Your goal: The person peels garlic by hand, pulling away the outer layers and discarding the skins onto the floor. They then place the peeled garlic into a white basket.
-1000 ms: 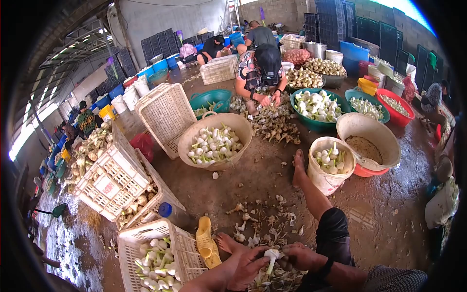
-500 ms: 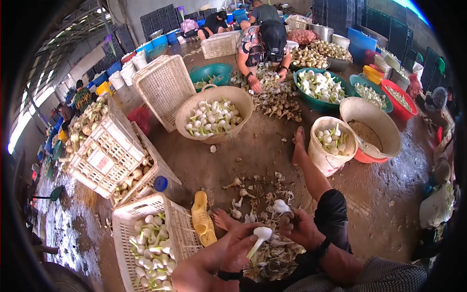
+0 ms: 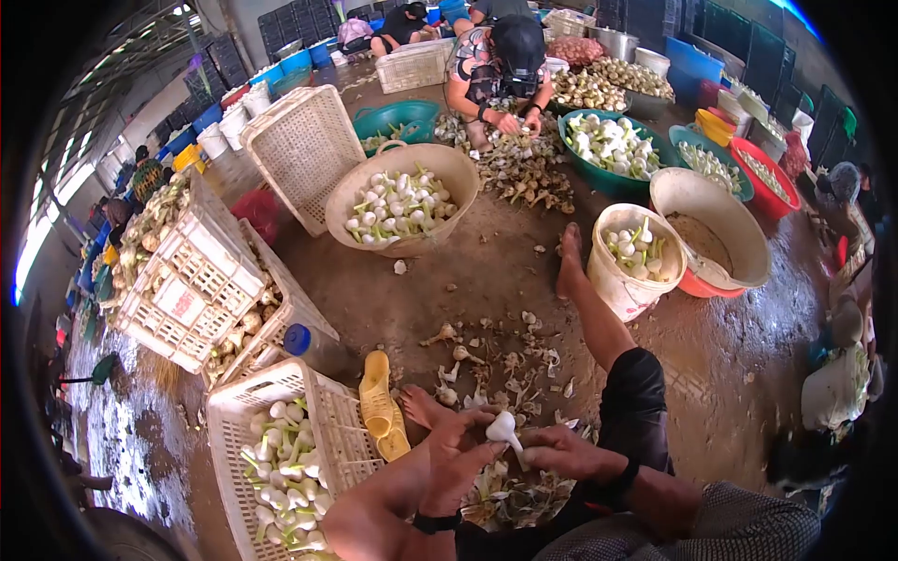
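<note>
A clean white garlic bulb [image 3: 502, 427] with a short stem is between my two hands, above the floor between my legs. My left hand [image 3: 456, 460] has its fingers and thumb around the bulb's left side. From the right, my right hand [image 3: 571, 454] is closed with its fingertips at the stem. Below them lies a heap of papery garlic skins [image 3: 505, 496], partly covered by my hands. Several unpeeled garlic bulbs [image 3: 458, 355] with dry stems are scattered just beyond the heap. Left of my leg, a white plastic crate [image 3: 341, 439] contains many clean garlic bulbs.
Yellow slippers [image 3: 377, 407] and a blue-lidded jar [image 3: 313, 346] stand near the crate. Ahead are a beige tub [image 3: 449, 210] of garlic and a white bucket [image 3: 622, 290]. A person [image 3: 500, 75] in a dark cap works over a garlic pile. Tilted crates [image 3: 192, 304] stand at left.
My hands have come together: the right moved left and down to the bulb's stem, and the white piece it held no longer shows there. The view has shifted slightly.
</note>
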`<state>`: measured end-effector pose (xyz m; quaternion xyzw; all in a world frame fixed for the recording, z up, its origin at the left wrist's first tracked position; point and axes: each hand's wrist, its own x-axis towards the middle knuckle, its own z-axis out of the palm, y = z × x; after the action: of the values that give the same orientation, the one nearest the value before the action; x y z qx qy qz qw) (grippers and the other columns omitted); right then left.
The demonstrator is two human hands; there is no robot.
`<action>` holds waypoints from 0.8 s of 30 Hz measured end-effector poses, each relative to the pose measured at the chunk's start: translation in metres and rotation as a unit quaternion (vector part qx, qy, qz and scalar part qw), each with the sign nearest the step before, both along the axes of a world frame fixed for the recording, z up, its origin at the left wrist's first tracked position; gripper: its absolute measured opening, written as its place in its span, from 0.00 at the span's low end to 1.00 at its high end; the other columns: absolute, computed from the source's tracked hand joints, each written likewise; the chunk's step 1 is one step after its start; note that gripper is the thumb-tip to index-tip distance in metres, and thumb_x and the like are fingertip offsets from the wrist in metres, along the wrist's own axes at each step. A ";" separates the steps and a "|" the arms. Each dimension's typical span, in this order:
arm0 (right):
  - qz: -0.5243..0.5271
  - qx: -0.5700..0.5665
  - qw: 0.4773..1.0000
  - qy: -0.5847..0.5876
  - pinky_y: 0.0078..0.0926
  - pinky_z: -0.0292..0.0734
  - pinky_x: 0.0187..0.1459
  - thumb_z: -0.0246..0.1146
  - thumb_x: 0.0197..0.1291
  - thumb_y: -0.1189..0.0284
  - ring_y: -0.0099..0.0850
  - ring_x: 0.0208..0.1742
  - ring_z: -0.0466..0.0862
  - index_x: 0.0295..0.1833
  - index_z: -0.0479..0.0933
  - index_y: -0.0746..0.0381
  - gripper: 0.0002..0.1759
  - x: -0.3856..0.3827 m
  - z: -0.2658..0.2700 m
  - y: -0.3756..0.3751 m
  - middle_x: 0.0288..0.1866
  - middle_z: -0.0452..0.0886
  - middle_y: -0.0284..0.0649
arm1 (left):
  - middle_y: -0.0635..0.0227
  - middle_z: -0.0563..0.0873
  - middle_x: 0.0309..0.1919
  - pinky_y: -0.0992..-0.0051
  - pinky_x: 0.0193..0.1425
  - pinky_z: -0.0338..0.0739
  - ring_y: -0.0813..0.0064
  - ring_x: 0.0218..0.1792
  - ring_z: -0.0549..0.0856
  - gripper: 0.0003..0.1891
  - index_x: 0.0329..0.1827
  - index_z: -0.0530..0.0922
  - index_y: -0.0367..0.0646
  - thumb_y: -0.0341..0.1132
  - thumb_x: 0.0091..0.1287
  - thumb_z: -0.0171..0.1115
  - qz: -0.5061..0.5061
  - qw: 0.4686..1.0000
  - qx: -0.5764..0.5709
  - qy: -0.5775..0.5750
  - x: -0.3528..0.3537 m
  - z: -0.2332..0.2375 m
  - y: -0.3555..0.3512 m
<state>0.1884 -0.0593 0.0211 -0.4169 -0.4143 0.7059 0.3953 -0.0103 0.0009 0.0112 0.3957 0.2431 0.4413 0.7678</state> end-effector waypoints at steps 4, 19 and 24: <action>0.050 0.024 0.998 -0.013 0.20 0.75 0.36 0.57 0.73 0.64 0.18 0.33 0.80 0.53 0.79 0.65 0.15 -0.003 -0.022 -0.005 0.35 0.82 0.32 | 0.61 0.81 0.56 0.76 0.55 0.79 0.77 0.52 0.81 0.17 0.51 0.78 0.34 0.16 0.58 0.65 0.019 0.990 0.104 0.091 0.003 -0.001 -0.001; -0.346 0.055 0.930 -0.107 0.19 0.74 0.27 0.52 0.73 0.55 0.21 0.26 0.79 0.60 0.74 0.66 0.25 0.173 0.049 0.073 0.34 0.83 0.38 | 0.57 0.85 0.39 0.69 0.47 0.77 0.64 0.42 0.84 0.10 0.44 0.81 0.36 0.28 0.61 0.65 -0.042 0.881 0.273 0.385 -0.003 -0.023 0.000; -0.136 0.012 0.966 -0.218 0.20 0.75 0.29 0.57 0.70 0.50 0.20 0.27 0.79 0.54 0.76 0.68 0.28 0.179 -0.051 0.074 0.32 0.82 0.38 | 0.56 0.85 0.42 0.70 0.44 0.79 0.64 0.41 0.85 0.12 0.46 0.80 0.36 0.29 0.61 0.68 -0.061 0.866 0.279 0.411 -0.001 -0.021 -0.001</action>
<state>0.3674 0.0150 -0.0301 -0.6082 -0.4379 0.5331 0.3926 -0.0116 0.0001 -0.0096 0.7530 0.3790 0.2403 0.4812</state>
